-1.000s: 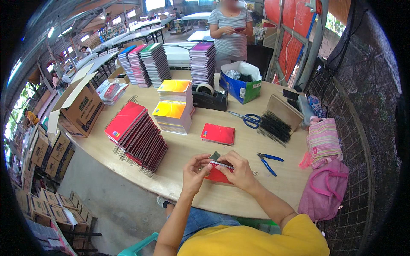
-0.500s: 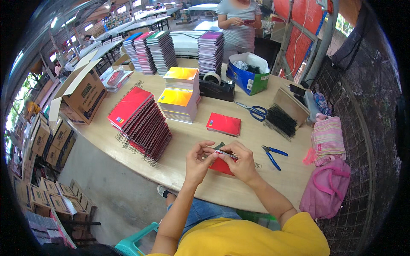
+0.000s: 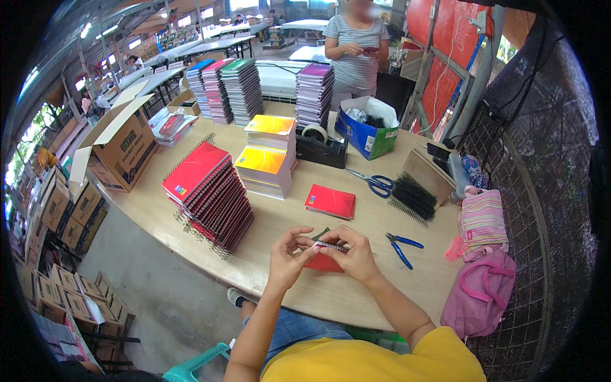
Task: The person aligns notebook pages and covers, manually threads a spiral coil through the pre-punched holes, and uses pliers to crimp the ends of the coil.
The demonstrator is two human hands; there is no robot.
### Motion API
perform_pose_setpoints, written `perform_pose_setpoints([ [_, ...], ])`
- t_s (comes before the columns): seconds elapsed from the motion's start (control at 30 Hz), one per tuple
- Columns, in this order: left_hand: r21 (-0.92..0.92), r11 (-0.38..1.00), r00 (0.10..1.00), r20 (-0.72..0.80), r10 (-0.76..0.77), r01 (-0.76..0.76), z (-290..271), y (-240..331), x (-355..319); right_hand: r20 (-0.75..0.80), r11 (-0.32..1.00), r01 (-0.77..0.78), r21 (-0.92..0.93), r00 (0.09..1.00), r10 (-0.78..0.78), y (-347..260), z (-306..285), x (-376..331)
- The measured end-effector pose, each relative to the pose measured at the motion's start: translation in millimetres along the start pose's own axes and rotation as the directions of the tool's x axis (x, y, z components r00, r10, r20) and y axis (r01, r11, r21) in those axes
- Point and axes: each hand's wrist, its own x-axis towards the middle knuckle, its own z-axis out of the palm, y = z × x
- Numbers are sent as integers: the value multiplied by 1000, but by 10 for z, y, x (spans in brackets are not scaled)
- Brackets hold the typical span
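Note:
Between my two hands, near the table's front edge, is a small red notebook [image 3: 323, 261] with its bound edge turned up. My left hand [image 3: 289, 258] pinches one end of that edge. My right hand [image 3: 356, 251] grips the other end, where a wire coil runs along the spine; my fingers partly hide it. Just beyond lies another red notebook [image 3: 330, 202], flat on the table. Blue-handled cutting pliers [image 3: 403, 247] lie with handles apart to the right of my right hand. To my left stands a leaning stack of red notebooks [image 3: 213, 194] with loose coils sticking out.
Blue-handled scissors [image 3: 380, 184] and a bundle of black coils [image 3: 415, 196] lie at the right. Farther back stand yellow notebooks [image 3: 262, 160], a tape dispenser [image 3: 321, 149] and a blue box [image 3: 368, 130]. Pink bags [image 3: 478, 296] line the right edge. A person [image 3: 358, 48] stands across the table.
The view has tilted slightly, so the table items sit lower in it. Both hands keep hold of the notebook's bound edge, with little change in finger position.

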Motion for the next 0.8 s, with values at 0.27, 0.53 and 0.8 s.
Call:
perform_pose_setpoints([
  [0.27,-19,1000,1000,-18,16,-17,4,-15,19,43,993,-105,58,994,103,95,10,14],
  [0.53,-19,998,997,-61,55,-57,69,-114,18,67,995,-103,-9,992,103,84,27,35],
  [0.8,78,989,979,-148,139,-128,147,-162,-9,0,999,-1,37,1000,1,134,111,0],
])
